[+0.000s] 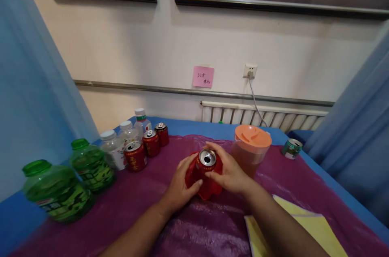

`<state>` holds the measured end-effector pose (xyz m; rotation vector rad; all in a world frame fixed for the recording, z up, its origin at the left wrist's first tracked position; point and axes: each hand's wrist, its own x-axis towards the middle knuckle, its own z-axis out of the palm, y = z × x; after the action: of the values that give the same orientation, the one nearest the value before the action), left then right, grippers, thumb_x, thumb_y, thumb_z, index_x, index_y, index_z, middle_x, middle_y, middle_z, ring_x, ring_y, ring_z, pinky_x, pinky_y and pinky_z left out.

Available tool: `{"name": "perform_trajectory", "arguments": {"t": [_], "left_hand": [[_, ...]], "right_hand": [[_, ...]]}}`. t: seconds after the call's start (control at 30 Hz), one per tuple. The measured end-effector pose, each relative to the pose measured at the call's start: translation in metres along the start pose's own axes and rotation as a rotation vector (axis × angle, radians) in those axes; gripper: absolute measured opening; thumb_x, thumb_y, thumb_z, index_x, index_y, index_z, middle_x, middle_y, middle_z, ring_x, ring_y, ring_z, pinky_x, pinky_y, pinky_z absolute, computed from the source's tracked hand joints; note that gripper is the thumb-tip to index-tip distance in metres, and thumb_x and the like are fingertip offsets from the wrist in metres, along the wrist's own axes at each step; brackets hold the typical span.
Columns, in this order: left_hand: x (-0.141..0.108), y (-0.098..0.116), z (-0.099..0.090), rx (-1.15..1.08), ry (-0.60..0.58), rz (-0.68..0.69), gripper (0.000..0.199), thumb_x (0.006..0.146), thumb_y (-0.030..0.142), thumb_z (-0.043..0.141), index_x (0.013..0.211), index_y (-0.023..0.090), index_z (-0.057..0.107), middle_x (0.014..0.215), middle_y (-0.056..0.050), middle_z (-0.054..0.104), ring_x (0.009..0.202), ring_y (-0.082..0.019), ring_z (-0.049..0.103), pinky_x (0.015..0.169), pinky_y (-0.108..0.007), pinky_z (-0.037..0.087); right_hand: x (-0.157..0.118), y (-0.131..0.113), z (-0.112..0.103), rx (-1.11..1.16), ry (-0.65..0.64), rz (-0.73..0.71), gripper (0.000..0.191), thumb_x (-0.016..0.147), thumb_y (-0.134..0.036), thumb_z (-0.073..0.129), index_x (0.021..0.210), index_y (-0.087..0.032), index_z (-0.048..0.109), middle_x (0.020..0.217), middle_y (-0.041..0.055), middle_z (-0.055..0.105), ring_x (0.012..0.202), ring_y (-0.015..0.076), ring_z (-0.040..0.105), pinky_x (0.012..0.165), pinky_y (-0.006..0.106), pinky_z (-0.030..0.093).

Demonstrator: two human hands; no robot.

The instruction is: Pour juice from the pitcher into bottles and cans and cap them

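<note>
A red drink can (208, 158) with an opened top stands in the middle of the table, above a red piece with a wavy edge (209, 190), perhaps a dish or a funnel. My right hand (229, 168) is curled round the can from the right, thumb in front and fingers behind. On the other side, my left hand (182, 182) grips the wavy red piece, its thumb pointing toward the can. The can hides the middle of the red piece. Just behind my right hand is a jug (247, 159) of brownish liquid with an orange lid (253, 137).
At left stand two green bottles (57, 192), three clear white-capped bottles (114, 151) and three red cans (135, 156). A green can (292, 148) is at far right. Yellow cloths or sheets (299, 224) lie near my right forearm on the purple table cover (200, 232).
</note>
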<state>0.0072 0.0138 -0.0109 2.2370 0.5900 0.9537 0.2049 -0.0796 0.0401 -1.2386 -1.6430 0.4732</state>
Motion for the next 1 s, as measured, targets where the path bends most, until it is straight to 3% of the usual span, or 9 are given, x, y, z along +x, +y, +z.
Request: {"name": "perform_trajectory", "arguments": {"t": [0.17, 0.33, 0.5, 0.63, 0.8, 1.0], "left_hand": [[-0.002, 0.002, -0.002, -0.193, -0.120, -0.052, 0.069, 0.089, 0.042, 0.068, 0.150, 0.022, 0.043, 0.153, -0.014, 0.052, 0.140, -0.032, 0.051, 0.117, -0.053, 0.041], [-0.001, 0.002, 0.001, -0.186, -0.139, -0.086, 0.070, 0.084, 0.043, 0.075, 0.145, 0.021, 0.049, 0.147, -0.015, 0.058, 0.135, -0.033, 0.055, 0.115, -0.053, 0.043], [0.001, 0.002, 0.003, -0.069, 0.040, -0.113, 0.073, 0.077, 0.049, 0.081, 0.139, 0.023, 0.053, 0.139, -0.013, 0.063, 0.126, -0.032, 0.061, 0.110, -0.052, 0.046], [0.006, 0.000, 0.002, -0.009, 0.101, -0.075, 0.073, 0.072, 0.059, 0.081, 0.130, 0.022, 0.059, 0.131, -0.013, 0.064, 0.121, -0.033, 0.061, 0.107, -0.051, 0.047], [0.008, 0.006, 0.001, 0.011, 0.064, -0.044, 0.073, 0.075, 0.064, 0.076, 0.132, 0.022, 0.059, 0.131, -0.014, 0.064, 0.121, -0.034, 0.060, 0.106, -0.051, 0.048], [0.006, 0.007, 0.000, -0.039, -0.053, -0.114, 0.070, 0.080, 0.057, 0.075, 0.138, 0.023, 0.055, 0.128, -0.012, 0.069, 0.115, -0.032, 0.065, 0.104, -0.051, 0.051]], "right_hand": [[-0.001, 0.006, -0.008, 0.167, -0.143, -0.016, 0.082, 0.079, -0.025, 0.078, 0.151, -0.025, 0.038, 0.149, 0.0109, 0.054, 0.139, 0.0247, 0.050, 0.117, 0.047, 0.037], [-0.001, 0.006, -0.011, 0.251, -0.227, -0.048, 0.089, 0.082, -0.027, 0.077, 0.157, -0.026, 0.029, 0.149, 0.0108, 0.053, 0.139, 0.0230, 0.050, 0.117, 0.046, 0.036], [0.000, 0.003, -0.001, 0.047, -0.084, 0.019, 0.103, 0.069, -0.038, 0.088, 0.156, -0.025, 0.033, 0.152, 0.0140, 0.047, 0.139, 0.0279, 0.048, 0.117, 0.049, 0.037], [0.001, 0.007, 0.014, -0.081, -0.011, 0.063, 0.103, 0.065, -0.038, 0.089, 0.153, -0.024, 0.037, 0.148, 0.0143, 0.050, 0.133, 0.0286, 0.053, 0.114, 0.050, 0.041], [0.000, 0.007, 0.019, -0.059, 0.016, 0.079, 0.095, 0.067, -0.025, 0.085, 0.150, -0.024, 0.039, 0.145, 0.0122, 0.055, 0.132, 0.0277, 0.054, 0.113, 0.050, 0.042], [0.001, 0.003, 0.007, 0.028, -0.055, 0.083, 0.090, 0.072, -0.027, 0.081, 0.151, -0.025, 0.038, 0.140, 0.0109, 0.060, 0.129, 0.0254, 0.058, 0.110, 0.048, 0.045]]}}
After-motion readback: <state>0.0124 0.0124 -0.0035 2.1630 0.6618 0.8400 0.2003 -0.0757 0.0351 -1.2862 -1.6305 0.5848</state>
